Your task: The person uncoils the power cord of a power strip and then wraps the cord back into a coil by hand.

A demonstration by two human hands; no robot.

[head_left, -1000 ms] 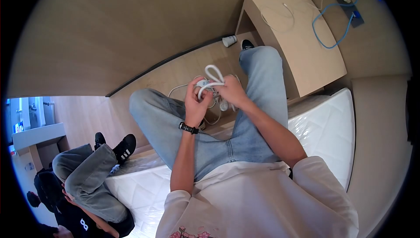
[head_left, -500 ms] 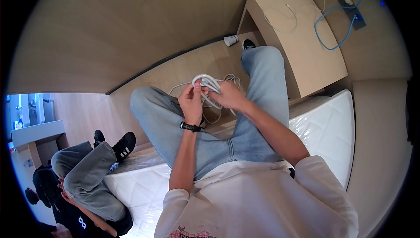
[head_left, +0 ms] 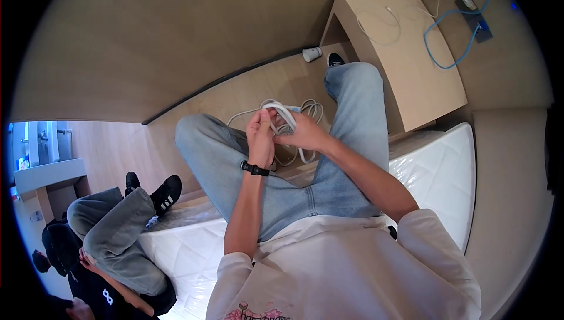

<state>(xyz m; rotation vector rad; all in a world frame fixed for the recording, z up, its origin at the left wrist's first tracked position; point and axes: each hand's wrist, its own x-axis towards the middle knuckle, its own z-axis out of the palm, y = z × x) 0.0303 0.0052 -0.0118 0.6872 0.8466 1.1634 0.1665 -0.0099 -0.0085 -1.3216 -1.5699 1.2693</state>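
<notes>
Between my knees, a looped white cable (head_left: 287,115) is bunched in both hands. My left hand (head_left: 259,136) is closed around the left side of the loops, thumb on top. My right hand (head_left: 305,132) grips them from the right, with its fingers partly hidden behind the coil. More loops of the white cable hang below my hands and spread behind them over the floor. One strand runs off leftward toward my left knee. A pale piece just behind the loops is too small to make out.
I sit on a plastic-wrapped mattress (head_left: 437,170). A wooden desk (head_left: 411,55) stands front right, with a thin white cord on it and a blue cable (head_left: 432,55) from a wall socket. A white cup (head_left: 312,54) lies on the floor. Another person (head_left: 120,238) sits at the left.
My right hand has shifted slightly on the coil, and the held loops have turned a little. My left hand stays on the cable. The view has moved slightly.
</notes>
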